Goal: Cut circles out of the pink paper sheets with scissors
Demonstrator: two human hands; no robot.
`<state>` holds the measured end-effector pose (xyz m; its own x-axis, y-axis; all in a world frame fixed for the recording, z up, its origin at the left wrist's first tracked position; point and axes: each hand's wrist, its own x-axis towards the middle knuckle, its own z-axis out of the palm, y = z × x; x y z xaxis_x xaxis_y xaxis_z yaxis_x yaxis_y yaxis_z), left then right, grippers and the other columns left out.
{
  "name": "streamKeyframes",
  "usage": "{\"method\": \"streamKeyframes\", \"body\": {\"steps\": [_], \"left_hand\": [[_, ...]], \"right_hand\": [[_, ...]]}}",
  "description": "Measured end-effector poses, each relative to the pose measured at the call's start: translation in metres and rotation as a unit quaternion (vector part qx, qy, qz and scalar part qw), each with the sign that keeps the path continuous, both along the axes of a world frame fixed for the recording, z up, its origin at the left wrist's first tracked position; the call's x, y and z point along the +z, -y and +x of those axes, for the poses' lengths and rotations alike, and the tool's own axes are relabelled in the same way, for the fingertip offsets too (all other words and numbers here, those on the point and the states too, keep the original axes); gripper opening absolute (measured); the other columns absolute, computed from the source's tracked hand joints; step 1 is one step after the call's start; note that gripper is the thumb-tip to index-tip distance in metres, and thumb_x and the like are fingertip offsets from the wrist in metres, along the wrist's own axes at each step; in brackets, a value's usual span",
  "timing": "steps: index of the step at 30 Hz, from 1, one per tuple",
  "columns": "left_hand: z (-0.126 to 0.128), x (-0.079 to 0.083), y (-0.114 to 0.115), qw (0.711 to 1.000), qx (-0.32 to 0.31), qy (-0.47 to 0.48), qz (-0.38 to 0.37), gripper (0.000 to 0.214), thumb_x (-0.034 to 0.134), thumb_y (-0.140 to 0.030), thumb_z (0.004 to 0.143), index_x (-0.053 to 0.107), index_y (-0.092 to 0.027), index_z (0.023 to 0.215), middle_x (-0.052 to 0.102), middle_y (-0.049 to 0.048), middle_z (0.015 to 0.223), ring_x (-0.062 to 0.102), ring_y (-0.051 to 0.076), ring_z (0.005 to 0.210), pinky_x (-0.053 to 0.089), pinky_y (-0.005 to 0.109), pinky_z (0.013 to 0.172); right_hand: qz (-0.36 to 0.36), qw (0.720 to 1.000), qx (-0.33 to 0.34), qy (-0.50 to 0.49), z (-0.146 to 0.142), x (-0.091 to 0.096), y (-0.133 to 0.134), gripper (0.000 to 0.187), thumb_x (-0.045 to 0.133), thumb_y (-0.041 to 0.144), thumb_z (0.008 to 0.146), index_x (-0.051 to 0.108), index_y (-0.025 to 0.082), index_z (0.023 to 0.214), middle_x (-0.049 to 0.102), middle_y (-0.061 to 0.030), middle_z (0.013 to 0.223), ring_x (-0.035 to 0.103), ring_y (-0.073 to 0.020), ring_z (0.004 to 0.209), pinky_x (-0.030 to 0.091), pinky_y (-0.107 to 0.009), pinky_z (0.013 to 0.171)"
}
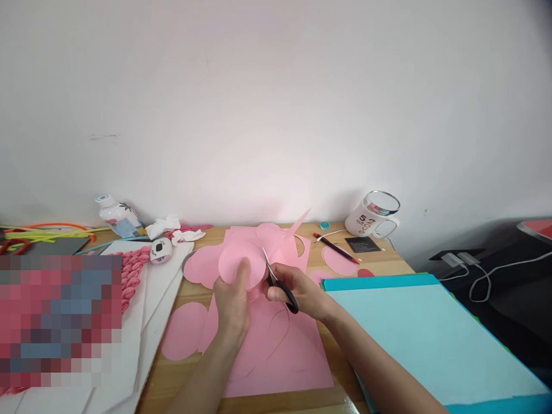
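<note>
My left hand [233, 305] pinches a pink paper circle [239, 263] and holds it up above the table, thumb on its front. My right hand [297, 290] grips black-handled scissors [280, 284], whose silver blades point up against the right edge of that circle. Beneath both hands lies a large pink paper sheet [280, 356] with pencilled curves. More cut pink circles [184, 330] lie around it on the wooden table [181, 376].
A stack of light blue paper [422, 339] lies to the right. A white mug [373, 217], a red pencil [336, 248] and a small black card sit at the back right. White sheets, a bottle [117, 217], crumpled tissue and coloured pipe cleaners lie on the left.
</note>
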<state>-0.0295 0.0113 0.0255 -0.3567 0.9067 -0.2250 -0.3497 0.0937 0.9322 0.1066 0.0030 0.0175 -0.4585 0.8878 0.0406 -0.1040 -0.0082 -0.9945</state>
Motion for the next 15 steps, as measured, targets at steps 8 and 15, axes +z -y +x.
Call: {"method": "streamKeyframes", "body": {"steps": [8,15], "left_hand": [[0.0,0.001,0.004,0.999,-0.013,-0.047,-0.006,0.029,0.071,-0.037,0.061,0.069,-0.01,0.073,0.068,0.0077,0.07,0.063,0.02,0.068,0.048,0.028,0.057],[0.002,-0.002,0.006,0.996,-0.033,-0.08,-0.018,0.029,0.072,-0.039,0.061,0.068,-0.011,0.067,0.067,0.0057,0.062,0.06,0.019,0.059,0.044,0.027,0.053]], "right_hand": [[-0.014,1.0,-0.013,-0.024,0.0,-0.009,0.005,0.04,0.07,0.05,0.071,0.053,0.017,0.082,0.048,0.0007,0.072,0.041,-0.0136,0.067,0.034,-0.027,0.064],[-0.016,0.999,-0.017,-0.033,0.003,-0.012,0.007,0.043,0.071,0.054,0.068,0.054,0.017,0.083,0.048,-0.0002,0.074,0.042,-0.0141,0.068,0.034,-0.027,0.063]]}}
